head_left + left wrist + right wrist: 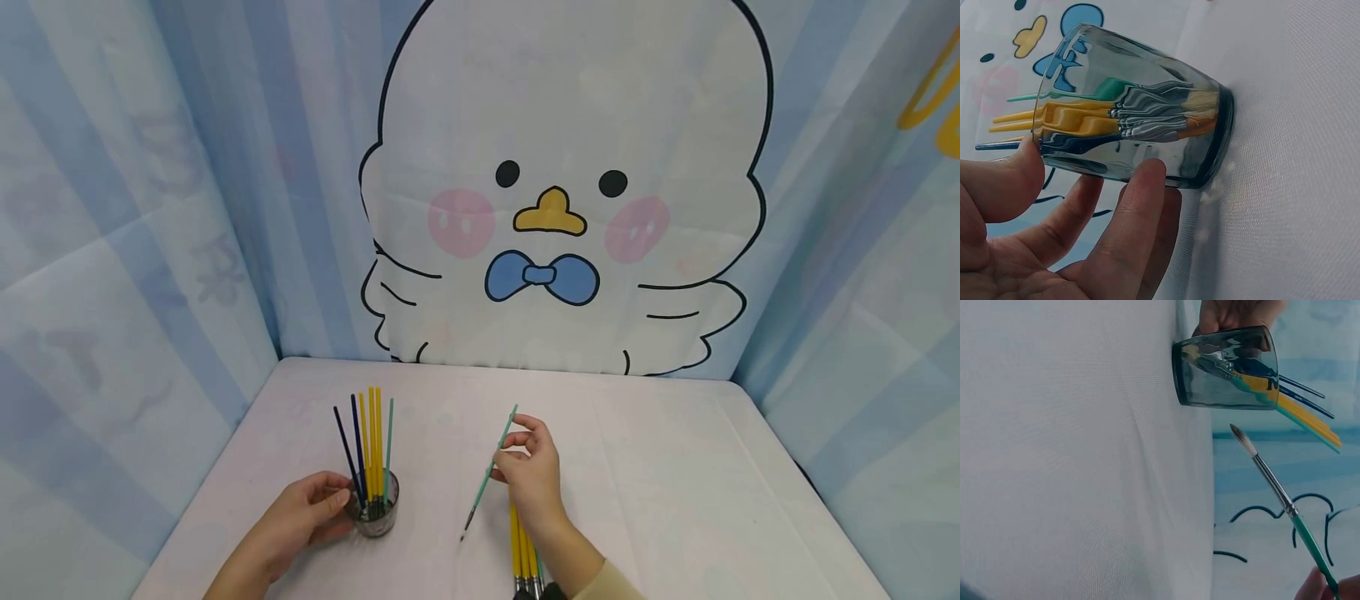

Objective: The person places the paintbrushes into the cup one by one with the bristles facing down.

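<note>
On the left of the table stands a clear drinking glass [375, 523] with several paintbrushes [372, 442] in it, bristles down: dark blue, yellow and green handles. My left hand [303, 512] holds the glass from its left side. The left wrist view shows the thumb [1013, 181] at the rim and the fingertips against the wall. My right hand [534, 475] pinches a green-handled paintbrush [489, 475] by its handle. This brush slants, bristles down and toward the glass, apart from it. The right wrist view shows its pale, dark-tipped bristles [1243, 439] and silver ferrule.
More paintbrushes, yellow [522, 550] and green, lie by the right forearm at the table's near side, partly hidden by it. A white cloth covers the table [675, 483]. Printed curtains [555, 325] stand behind and at both sides.
</note>
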Motion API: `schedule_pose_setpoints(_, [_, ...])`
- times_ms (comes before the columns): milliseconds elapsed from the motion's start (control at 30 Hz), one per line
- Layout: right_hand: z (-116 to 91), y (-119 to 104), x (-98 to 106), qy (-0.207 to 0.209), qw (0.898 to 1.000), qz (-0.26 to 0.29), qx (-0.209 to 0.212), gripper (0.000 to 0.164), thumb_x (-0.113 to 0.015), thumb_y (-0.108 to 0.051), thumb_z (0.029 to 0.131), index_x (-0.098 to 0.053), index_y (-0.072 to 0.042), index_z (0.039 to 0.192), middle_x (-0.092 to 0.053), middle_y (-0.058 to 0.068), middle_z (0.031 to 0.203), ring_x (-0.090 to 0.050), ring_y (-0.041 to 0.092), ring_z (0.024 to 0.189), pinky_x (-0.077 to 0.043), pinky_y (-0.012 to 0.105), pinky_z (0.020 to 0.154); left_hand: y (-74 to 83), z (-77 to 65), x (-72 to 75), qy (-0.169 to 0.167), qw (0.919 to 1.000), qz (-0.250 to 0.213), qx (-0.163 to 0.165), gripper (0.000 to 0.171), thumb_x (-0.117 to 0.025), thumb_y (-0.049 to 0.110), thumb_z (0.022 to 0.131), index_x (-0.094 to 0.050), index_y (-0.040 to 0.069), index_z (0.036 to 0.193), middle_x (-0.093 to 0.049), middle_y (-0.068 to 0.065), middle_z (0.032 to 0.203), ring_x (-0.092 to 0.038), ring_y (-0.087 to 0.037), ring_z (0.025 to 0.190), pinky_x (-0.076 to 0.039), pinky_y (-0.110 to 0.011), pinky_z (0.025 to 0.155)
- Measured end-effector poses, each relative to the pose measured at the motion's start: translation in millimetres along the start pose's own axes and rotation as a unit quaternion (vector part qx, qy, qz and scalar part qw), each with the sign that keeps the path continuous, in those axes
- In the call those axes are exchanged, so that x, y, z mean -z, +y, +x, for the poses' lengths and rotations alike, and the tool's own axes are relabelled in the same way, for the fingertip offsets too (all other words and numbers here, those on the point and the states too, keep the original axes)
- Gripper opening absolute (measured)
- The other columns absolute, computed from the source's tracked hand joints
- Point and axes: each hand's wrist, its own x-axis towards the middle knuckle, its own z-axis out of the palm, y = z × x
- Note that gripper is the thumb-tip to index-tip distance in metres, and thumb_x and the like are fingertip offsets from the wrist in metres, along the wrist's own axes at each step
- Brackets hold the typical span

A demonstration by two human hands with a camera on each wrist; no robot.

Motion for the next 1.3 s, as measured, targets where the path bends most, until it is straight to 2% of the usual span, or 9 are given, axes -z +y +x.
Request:
schedule_pose_setpoints(267, [-2.7,-1.0,-13.7,-0.012,1.000,0.007,0.008,0.058,-0.064,0.013,0.089,-0.052,-0.008,0.142,-0.055,0.003,0.099,-0.061,0.012,0.072,-0.067,0.027,0.068,-1.6,0.1,1.9,-0.014,0.9999,-0.007,-0.004,0.029,-0.061,0.008,0.110,-0.059,-0.010,0.132,-0.068,-0.019,0.124,-0.068,-0.019,0.107,-0.070,-0.045,0.093])
schedule_pose_setpoints(567, [-6.5,-6.0,-31.7,-0.034,0.998,0.021,0.038,0.057,-0.061,0.016,0.088,-0.053,-0.006,0.140,-0.055,0.005,0.099,-0.062,0.012,0.077,-0.067,0.026,0.068,0.8,-1.0,0.7,-0.010,0.9999,-0.006,-0.004,0.029,-0.060,0.008,0.109,-0.060,-0.010,0.132,-0.068,-0.019,0.124,-0.068,-0.020,0.106,-0.070,-0.045,0.093])
schedule_pose_setpoints(800, [-11.1,-10.9,-49.5,-0.058,0.997,0.026,0.047,0.056,-0.061,0.015,0.088,-0.053,-0.009,0.139,-0.055,0.005,0.101,-0.063,0.014,0.080,-0.067,0.027,0.070,2.6,-2.1,0.5,-0.006,1.0000,-0.007,-0.001,0.027,-0.060,0.007,0.110,-0.060,-0.010,0.131,-0.068,-0.020,0.123,-0.069,-0.020,0.105,-0.070,-0.045,0.093])
schedule_pose_setpoints(1300, [-14.8,-22.4,-75.4,-0.069,0.994,0.055,0.071,0.056,-0.063,0.015,0.091,-0.052,-0.010,0.140,-0.057,0.008,0.104,-0.060,0.017,0.088,-0.068,0.027,0.072,1.5,-3.1,1.0,-0.014,0.9998,-0.009,-0.008,0.028,-0.059,0.007,0.110,-0.059,-0.011,0.132,-0.068,-0.020,0.125,-0.069,-0.020,0.107,-0.069,-0.045,0.094])
